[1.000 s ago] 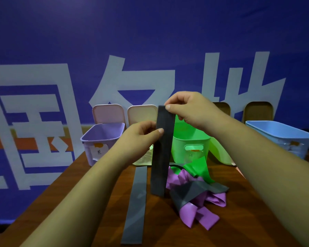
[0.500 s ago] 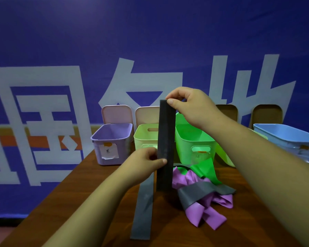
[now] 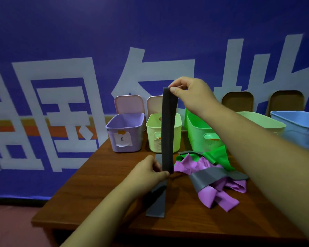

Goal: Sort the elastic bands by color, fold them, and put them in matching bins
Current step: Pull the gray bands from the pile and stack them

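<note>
A long grey elastic band (image 3: 168, 129) hangs upright over the wooden table (image 3: 100, 196). My right hand (image 3: 191, 93) pinches its top end, and my left hand (image 3: 150, 172) pinches it low down near the tabletop. Its tail lies flat on the table toward me. To the right lies a tangled pile of purple bands (image 3: 214, 191), another grey band (image 3: 209, 177) and a green band (image 3: 216, 156). Along the back stand a purple bin (image 3: 125, 132), a pale yellow-green bin (image 3: 177, 132), a bright green bin (image 3: 198, 132), another pale green bin (image 3: 262, 120) and a blue bin (image 3: 296, 125).
Lids lean against the blue banner wall behind the bins: two pinkish lids (image 3: 128, 103) on the left and two brown lids (image 3: 237, 101) on the right. The table's left edge and near-left corner (image 3: 34, 221) drop off to a reddish floor.
My left hand has slid down the grey band from near the top to its lower part. My right hand has lifted the top end slightly, and the view has shifted left.
</note>
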Available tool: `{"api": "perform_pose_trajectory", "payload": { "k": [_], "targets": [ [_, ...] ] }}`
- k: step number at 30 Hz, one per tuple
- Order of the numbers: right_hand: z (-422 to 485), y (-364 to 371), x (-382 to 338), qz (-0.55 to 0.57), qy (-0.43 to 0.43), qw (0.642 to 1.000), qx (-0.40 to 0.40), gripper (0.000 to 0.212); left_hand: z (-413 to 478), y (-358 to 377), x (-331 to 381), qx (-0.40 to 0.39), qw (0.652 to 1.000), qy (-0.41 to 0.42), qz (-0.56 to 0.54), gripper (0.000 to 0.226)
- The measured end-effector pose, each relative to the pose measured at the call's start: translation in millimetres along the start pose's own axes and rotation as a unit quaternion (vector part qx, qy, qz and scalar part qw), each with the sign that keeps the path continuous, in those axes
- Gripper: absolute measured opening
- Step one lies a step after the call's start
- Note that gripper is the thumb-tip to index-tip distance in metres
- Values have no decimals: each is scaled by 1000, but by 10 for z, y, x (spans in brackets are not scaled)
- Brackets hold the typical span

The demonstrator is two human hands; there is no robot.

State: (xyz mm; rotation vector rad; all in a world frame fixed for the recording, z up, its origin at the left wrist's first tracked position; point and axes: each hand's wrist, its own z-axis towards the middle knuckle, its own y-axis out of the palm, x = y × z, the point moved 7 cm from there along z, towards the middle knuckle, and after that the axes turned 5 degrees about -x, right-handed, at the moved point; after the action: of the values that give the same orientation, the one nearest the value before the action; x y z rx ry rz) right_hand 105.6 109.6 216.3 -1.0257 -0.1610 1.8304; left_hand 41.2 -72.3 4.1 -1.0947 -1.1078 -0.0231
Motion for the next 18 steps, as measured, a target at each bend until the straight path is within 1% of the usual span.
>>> {"api": "perform_pose_trajectory", "payload": {
  "k": [2, 4, 6, 7, 8, 11, 12, 15, 18],
  "targets": [
    [-5, 46, -23, 0, -5, 1000, -7, 13, 72, -27, -49, 42, 999, -21, -4, 35],
    [-17, 70, -46, -3, -9, 1000, -13, 14, 144, -49, -75, 70, 997, -31, -1, 50],
    [-19, 68, -55, -1, -11, 1000, -14, 14, 242, -63, -118, 90, 996, -20, 14, 68],
    [-18, 60, -59, 2, -11, 1000, -13, 13, 280, -68, -123, 92, 995, -8, 26, 69],
    [-16, 49, -60, 5, -10, 1000, -12, 13, 311, -67, -118, 86, 996, 6, 39, 63],
    [-28, 12, -65, 5, -10, 1000, -11, 12, 382, -39, -155, 55, 997, 31, 38, 31],
    [-36, 2, -62, 5, -10, 1000, -10, 12, 388, -36, -174, 51, 998, 33, 25, 28],
    [-61, -34, -36, 13, -4, 1000, -4, 13, 395, -33, -201, 60, 998, 22, -9, 40],
    [-85, -39, -8, 18, -2, 1000, -7, 13, 383, -16, -120, 63, 997, 35, -29, 49]
  ]
}}
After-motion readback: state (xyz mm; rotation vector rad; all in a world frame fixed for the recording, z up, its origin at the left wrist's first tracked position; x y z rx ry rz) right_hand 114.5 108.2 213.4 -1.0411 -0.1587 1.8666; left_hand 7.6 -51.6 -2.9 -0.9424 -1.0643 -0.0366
